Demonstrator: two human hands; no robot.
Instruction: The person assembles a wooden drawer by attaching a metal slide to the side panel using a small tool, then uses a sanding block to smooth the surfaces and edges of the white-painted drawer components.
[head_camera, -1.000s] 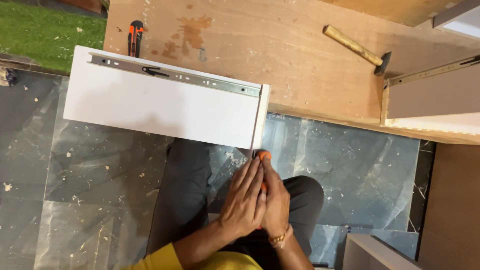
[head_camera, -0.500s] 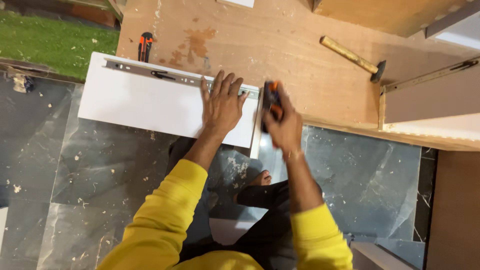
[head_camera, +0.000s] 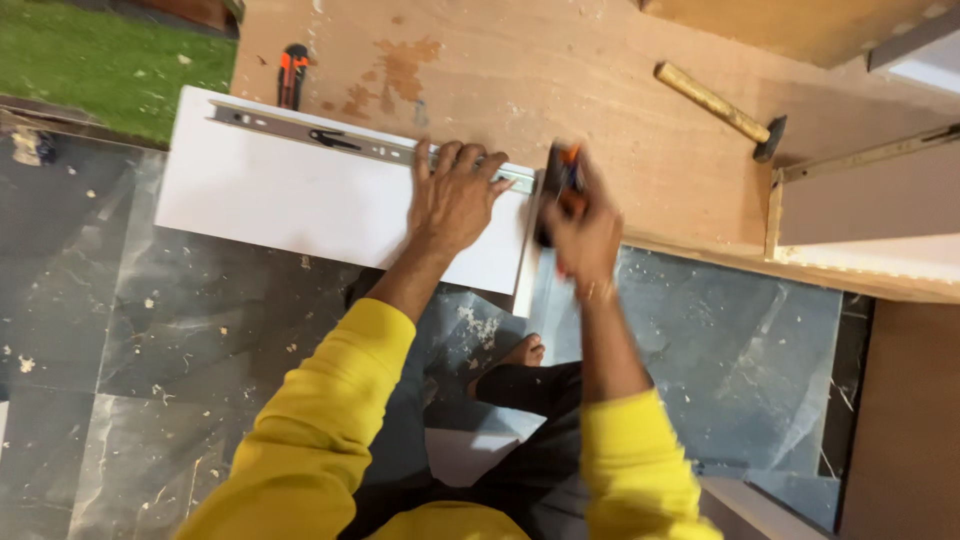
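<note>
A white drawer box lies on its side, half on a plywood sheet, with a metal slide rail along its top edge. My left hand presses flat on the drawer's right end, fingers spread over the rail. My right hand is closed around a black and orange screwdriver held at the drawer's right end panel. Both sleeves are yellow.
A wooden-handled hammer lies on the plywood at the upper right. An orange and black tool lies above the drawer. Another drawer box sits at the right. Dark marble floor under plastic film; my bare foot below.
My hands rose from my lap to the drawer. The left hand spread flat on its right end; the right hand brought the screwdriver to the end panel.
</note>
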